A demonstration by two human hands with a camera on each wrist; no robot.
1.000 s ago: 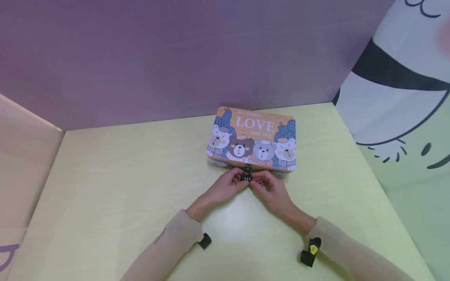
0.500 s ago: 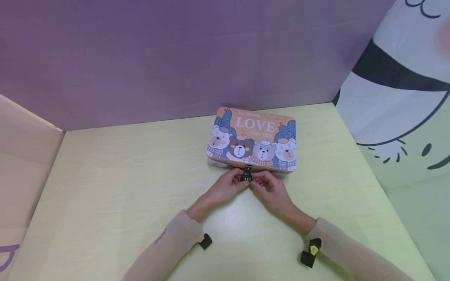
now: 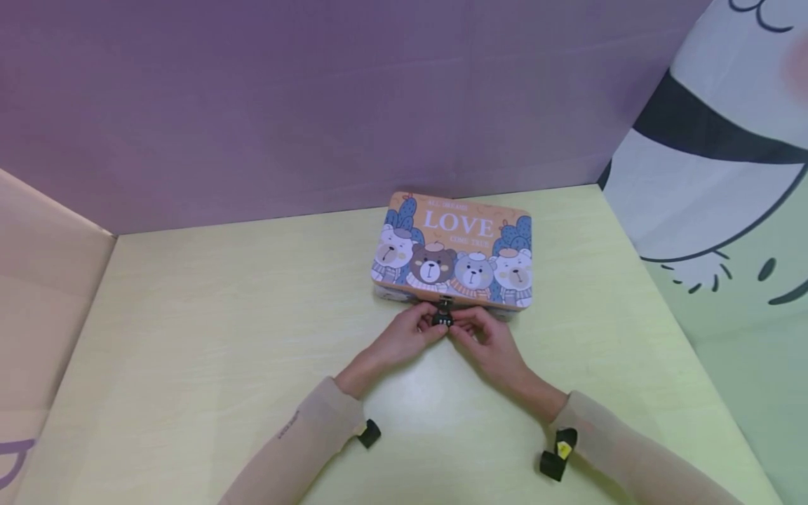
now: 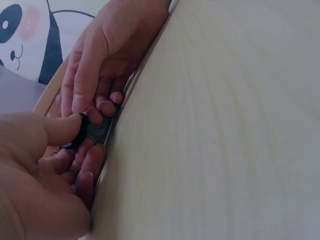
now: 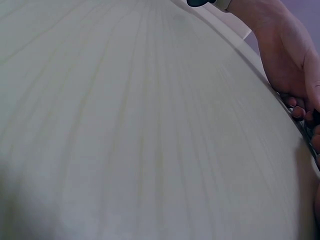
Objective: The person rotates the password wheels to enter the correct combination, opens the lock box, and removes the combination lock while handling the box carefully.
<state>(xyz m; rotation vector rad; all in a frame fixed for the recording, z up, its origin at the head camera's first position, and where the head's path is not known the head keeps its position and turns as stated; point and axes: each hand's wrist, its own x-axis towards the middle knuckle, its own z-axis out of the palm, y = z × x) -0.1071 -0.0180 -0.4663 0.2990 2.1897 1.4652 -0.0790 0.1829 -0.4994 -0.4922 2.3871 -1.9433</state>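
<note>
While L hand (image 3: pixel 404 334) pinches blk padlock (image 3: pixel 442 319) btwn curled fingers & thumb, R hand (image 3: pixel 494 347), fingers also curled in close, pinches its other side. Lock's at front of bear-print box (image 3: pixel 452 242), right by its clasp (image 3: pixel 445 299). Box sits on counter (image 3: pixel 221 337), purple wall (image 3: pixel 284 105) behind it, panda print (image 3: pixel 726 189) off to its rt.

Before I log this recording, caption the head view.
Left hand and right hand hold a black padlock at the front of a bear-print box.
</note>
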